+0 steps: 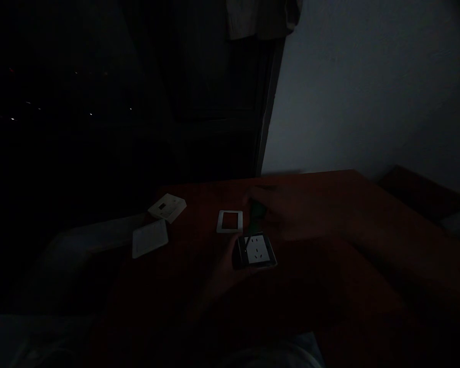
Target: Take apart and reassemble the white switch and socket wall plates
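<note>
My left hand [230,268] is closed around a wall socket [257,249] with a white face and a dark surround, tilted up above the reddish table. In my right hand [274,207] is a screwdriver with a green handle [257,210], held pointing down. Its thin shaft reaches the left side of the socket's face, near a screw position; the darkness hides whether the tip sits in a screw. Just beyond my left hand a white square frame [230,232] lies flat on the table.
Toward the left edge of the red-brown table [314,186] lie a small pale box [167,207] and a white rectangular piece [150,239]. A pale wall [352,102] rises behind at the right, and a dark window or door frame stands behind at the left. The room is very dim.
</note>
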Tool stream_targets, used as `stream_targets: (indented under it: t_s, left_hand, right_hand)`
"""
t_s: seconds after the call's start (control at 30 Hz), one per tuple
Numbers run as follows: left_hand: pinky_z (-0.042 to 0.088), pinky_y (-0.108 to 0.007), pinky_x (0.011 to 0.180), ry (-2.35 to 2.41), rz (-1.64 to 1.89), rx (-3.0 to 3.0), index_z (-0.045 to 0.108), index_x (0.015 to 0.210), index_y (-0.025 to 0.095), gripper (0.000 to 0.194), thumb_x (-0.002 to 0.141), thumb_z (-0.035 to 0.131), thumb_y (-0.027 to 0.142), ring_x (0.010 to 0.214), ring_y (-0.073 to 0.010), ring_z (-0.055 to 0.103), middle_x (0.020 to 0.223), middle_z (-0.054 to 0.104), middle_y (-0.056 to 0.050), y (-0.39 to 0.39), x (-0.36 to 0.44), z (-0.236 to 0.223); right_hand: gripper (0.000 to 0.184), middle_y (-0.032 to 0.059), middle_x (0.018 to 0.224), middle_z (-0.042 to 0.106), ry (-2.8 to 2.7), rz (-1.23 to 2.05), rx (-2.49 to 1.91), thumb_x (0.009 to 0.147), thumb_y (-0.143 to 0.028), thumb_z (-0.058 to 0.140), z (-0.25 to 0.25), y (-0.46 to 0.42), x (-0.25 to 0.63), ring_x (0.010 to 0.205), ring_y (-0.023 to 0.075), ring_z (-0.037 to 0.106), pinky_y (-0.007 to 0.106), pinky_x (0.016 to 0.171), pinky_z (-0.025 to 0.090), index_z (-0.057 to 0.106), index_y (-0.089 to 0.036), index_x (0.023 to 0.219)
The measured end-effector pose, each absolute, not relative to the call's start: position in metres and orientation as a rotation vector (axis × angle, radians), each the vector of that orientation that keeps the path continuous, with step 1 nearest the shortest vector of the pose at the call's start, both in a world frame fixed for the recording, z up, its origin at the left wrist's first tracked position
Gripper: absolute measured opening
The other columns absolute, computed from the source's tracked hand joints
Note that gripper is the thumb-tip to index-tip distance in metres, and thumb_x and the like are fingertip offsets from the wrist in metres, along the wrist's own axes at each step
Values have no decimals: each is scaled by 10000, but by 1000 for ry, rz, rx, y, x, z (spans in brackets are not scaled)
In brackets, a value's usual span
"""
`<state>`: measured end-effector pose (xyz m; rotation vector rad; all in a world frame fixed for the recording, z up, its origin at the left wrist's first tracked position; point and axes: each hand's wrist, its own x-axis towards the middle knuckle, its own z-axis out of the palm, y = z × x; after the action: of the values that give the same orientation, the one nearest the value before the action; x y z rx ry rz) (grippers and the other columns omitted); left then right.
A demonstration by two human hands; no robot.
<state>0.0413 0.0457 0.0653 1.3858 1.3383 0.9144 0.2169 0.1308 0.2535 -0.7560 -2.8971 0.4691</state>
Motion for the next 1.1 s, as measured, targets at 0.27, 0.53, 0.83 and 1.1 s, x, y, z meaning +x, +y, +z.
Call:
stream_targets:
  t_s: [0.27, 0.53, 0.83, 1.1]
  left_hand:
    - [394, -458, 1041, 1293, 964, 1313, 354, 1354, 238, 809, 676, 790, 301, 1246, -298, 499, 1345, 530, -117, 45, 45, 74]
    - [406, -457, 1033, 1263, 979, 1265, 301, 1379, 254, 834, 693, 769, 325, 1248, -300, 502, 1361, 524, -108, 45, 48, 70]
    - [416, -426, 1022, 1212, 1005, 1320, 301, 1371, 234, 813, 711, 749, 389, 1245, -283, 501, 1362, 515, -111, 45, 46, 66]
    - [399, -433, 1042, 1244, 955, 1324, 295, 1378, 243, 819, 710, 749, 381, 1264, -285, 485, 1373, 510, -107, 45, 44, 69]
  right_hand:
    - [263, 92, 904, 681, -2841, 259, -882, 920, -362, 489, 248, 129, 216, 726, 185, 625, 266, 587, 365, 578, -155, 1056]
    - [312, 81, 1067, 638, -2821, 563, -545, 825, -221, 617, 249, 129, 218, 870, 167, 613, 258, 696, 431, 551, -168, 1125]
    - [325, 86, 1025, 647, -2834, 516, -708, 801, -163, 584, 252, 124, 217, 814, 169, 611, 252, 645, 414, 549, -154, 1124]
    - [185, 70, 905, 663, -2818, 450, -760, 874, -236, 525, 250, 125, 217, 719, 164, 600, 259, 584, 378, 572, -159, 1036]
